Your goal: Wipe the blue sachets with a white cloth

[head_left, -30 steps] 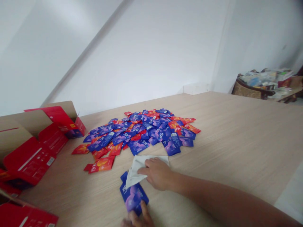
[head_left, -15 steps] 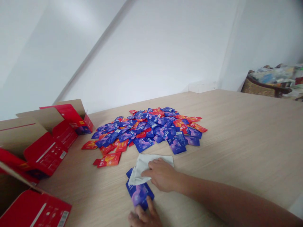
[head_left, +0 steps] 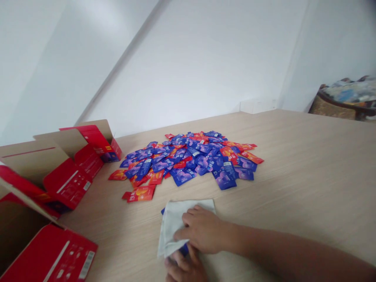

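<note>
My right hand (head_left: 202, 231) presses a white cloth (head_left: 172, 221) down onto a blue packet (head_left: 183, 249), its fingers curled over the cloth. Most of the packet is hidden under the cloth; a blue corner shows at the cloth's top left. At the bottom edge of the view, my left hand (head_left: 183, 268) grips the packet's near end with thumb and fingers. Both hands are at the front of the wooden table (head_left: 308, 176).
A heap of several blue and red packets (head_left: 190, 158) lies in the middle of the table, just beyond the cloth. Opened red cardboard boxes (head_left: 67, 176) stand at the left, one (head_left: 55, 254) at the near left corner. A cluttered seat (head_left: 343, 100) stands far right.
The white cloth has slid down toward me over the blue packet and now covers most of it. My right hand moved with it. The view shifted left, showing more of the boxes.
</note>
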The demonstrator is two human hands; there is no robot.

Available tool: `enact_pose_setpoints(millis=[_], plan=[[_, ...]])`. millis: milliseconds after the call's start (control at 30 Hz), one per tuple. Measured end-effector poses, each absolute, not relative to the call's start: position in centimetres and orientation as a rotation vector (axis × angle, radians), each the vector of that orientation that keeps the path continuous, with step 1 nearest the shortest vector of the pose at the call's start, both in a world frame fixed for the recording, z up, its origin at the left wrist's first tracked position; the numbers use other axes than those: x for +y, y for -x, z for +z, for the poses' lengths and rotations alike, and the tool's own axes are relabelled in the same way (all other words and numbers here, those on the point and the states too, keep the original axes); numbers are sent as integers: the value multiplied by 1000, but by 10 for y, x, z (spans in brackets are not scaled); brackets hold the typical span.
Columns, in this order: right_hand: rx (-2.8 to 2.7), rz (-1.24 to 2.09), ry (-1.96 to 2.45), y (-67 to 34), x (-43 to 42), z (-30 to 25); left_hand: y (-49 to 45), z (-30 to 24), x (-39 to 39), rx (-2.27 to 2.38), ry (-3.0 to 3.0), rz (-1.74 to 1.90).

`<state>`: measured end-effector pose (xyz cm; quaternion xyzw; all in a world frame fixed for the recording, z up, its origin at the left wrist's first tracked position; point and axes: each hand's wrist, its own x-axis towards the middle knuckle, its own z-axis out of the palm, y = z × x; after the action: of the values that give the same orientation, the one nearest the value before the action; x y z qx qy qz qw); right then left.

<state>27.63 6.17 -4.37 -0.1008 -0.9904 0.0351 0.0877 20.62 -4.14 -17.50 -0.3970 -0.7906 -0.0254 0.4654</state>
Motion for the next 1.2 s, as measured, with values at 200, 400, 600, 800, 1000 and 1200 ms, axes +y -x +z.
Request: enact_pose_setpoints(millis=[200,400,600,800,1000,1200], plan=[[-2903,154,611,-280,91,-45,-206,-167,-37,-1846,899,-38],[-2814,126,602,-282,80,-36,-207,-166,-38,-1895,943,-66],[-2957,154,235,-277,62,-46,-212,-163,-39,-1909,941,-76],[-2915,198,552,-279,87,-51,-213,-156,-44,-1949,1022,-38],[-2785,158,733,-283,87,-43,-219,-156,-43,-2144,1035,3],[-2900,143,262,-277,55,-44,-222,-159,-41,-2605,1080,15]])
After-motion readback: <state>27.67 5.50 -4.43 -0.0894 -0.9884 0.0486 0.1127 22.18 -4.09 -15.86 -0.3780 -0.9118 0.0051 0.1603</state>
